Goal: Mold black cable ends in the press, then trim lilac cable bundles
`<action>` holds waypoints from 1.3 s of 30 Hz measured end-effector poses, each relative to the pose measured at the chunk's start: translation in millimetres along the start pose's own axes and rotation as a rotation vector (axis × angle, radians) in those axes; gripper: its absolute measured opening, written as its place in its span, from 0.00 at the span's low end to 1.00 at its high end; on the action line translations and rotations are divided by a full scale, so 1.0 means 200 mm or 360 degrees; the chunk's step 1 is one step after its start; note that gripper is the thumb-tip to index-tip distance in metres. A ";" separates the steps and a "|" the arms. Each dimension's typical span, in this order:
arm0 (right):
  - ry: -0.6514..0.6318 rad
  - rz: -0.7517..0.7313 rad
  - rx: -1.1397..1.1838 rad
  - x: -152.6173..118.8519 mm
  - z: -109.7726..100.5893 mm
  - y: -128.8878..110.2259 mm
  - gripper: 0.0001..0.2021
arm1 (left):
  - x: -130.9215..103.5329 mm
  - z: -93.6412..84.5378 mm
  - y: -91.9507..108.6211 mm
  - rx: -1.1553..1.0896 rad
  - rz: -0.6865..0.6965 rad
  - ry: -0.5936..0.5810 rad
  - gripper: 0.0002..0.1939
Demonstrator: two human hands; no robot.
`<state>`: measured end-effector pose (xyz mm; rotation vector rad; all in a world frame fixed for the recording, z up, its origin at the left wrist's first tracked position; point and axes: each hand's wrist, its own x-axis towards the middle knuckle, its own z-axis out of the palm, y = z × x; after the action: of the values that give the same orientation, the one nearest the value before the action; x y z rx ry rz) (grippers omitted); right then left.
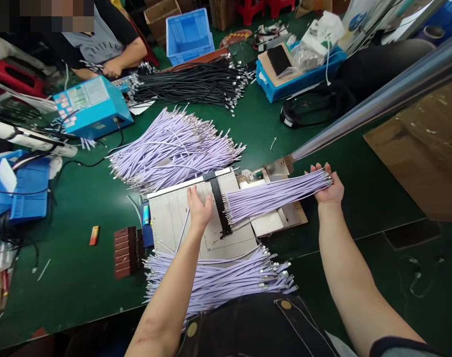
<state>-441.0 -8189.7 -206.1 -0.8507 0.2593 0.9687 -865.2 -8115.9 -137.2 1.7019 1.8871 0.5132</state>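
A bundle of lavender cables (274, 196) stretches across a white board (173, 213) with a black crossbar (219, 206). Its left ends lie against the bar. At its right ends, my right hand (330, 188) cradles the metal-tipped connectors, palm up with fingers curled round them. Over the board, left of the bar, my left hand (200, 207) has thumb and fingers apart and holds nothing. A pile of lavender cables (177, 148) lies behind the board. More lavender cables (226, 282) lie in front of it, partly hidden by my left forearm.
A metal pole (359, 104) slants in from the right. Black cables (188, 84) lie at the back, near a co-worker's hand (113, 68) and a blue box-shaped device (94, 106). Blue bins (190, 37) and a cardboard box (422, 148) stand around. A lighter (94, 235) lies left.
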 end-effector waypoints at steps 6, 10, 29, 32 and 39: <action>-0.0039 0.0018 0.0026 0.01 -0.02 0.00 0.20 | 0.09 0.05 0.05 0.0338 -0.0055 -0.0231 0.47; -0.0018 0.0022 0.0047 0.02 -0.01 0.00 0.23 | 0.12 0.10 0.10 0.0519 -0.0133 -0.0318 0.56; 0.0038 0.0064 0.0259 -0.04 0.04 0.00 0.32 | -0.12 0.05 -0.08 0.0444 0.0046 -0.0238 0.42; 0.0034 0.0080 0.0321 -0.05 0.04 0.00 0.34 | -0.23 0.11 -0.10 0.0466 0.0085 -0.0199 0.35; 0.0045 0.0106 0.0298 -0.05 0.04 0.00 0.33 | -0.28 0.18 -0.02 0.0523 0.0175 -0.0274 0.33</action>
<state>-448.2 -8190.4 -194.4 -0.6881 0.3988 0.9781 -842.8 -8174.0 -159.3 1.9962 1.8357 0.0926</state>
